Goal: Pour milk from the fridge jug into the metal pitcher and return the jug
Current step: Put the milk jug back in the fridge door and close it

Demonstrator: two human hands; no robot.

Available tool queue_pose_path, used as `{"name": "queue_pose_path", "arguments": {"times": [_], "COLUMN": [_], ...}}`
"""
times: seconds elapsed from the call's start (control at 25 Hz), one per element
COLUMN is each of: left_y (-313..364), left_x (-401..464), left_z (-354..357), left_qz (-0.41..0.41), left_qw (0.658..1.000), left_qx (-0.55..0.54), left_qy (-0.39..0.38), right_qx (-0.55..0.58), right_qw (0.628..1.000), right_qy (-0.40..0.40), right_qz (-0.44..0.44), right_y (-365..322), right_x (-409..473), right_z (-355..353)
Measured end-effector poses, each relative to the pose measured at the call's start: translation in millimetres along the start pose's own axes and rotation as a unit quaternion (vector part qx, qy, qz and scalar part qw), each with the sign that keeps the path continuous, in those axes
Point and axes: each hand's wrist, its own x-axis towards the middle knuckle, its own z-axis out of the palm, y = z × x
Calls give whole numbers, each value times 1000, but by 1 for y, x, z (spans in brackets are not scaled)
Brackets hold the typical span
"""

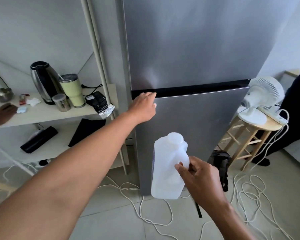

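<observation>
Left hand [143,108] w/ fingers hooked into closed steel fridge's [189,66] door gap; right hand [200,177] fingers clamped on capped white milk jug [166,170], label unreadable.

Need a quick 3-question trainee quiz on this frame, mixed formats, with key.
1. True or false: the fridge doors are both closed.
2. Which hand grips the jug? A) left hand B) right hand C) neither
3. Fill in: the left hand's fingers reach into the dark ____ between the upper and lower doors.

Key:
1. True. No door stands ajar.
2. B. The right hand holds the jug by its handle side, cap on, in front of the lower door.
3. gap (the handle recess).
</observation>
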Motion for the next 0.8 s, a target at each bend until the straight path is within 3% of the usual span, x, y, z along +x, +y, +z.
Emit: {"name": "queue_pose_path", "arguments": {"times": [0.12,0.52,0.68,0.8], "left_y": [-3,5,21,45], "left_x": [10,2,-35,-82], "left_z": [12,-6,-12,-14], "left_qz": [-8,-3,50,137], "left_qw": [994,994,993,987], "left_qx": [108,95,99,76], "left_qy": [-23,-55,-41,-27], "right_qx": [-7,-21,-48,-62], "right_qw": [1000,996,992,985], "right_qy": [5,55,86,118], "right_qz": [15,68,85,109], "right_y": [2,-11,-1,11], "right_x": [-1,-20,-34,-55], "right_z": [0,-4,-21,-39]}}
